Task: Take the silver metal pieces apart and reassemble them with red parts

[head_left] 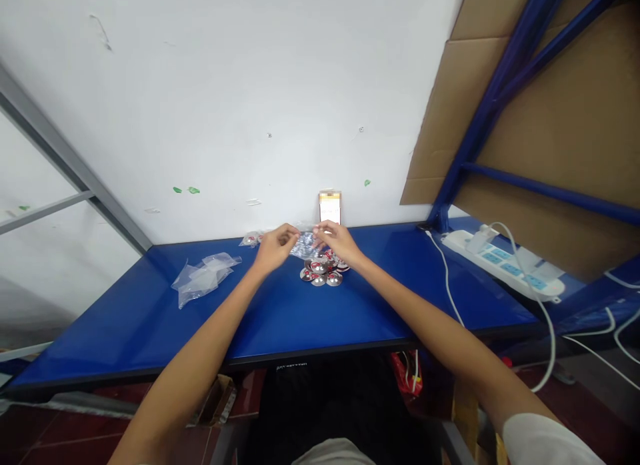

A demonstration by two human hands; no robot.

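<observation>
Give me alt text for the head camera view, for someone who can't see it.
A person's left hand and right hand pinch a clear plastic bag over a blue table, near a pile of round silver-and-red pieces. Translucent plastic bags lie left; a lit-screen phone stands by the white wall, a white power strip at right.

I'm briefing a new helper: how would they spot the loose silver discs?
On the blue table, find the clear bag between the left hand and right hand. The silver discs are the red-marked heap nearer the person, loose, not bagged.
</observation>
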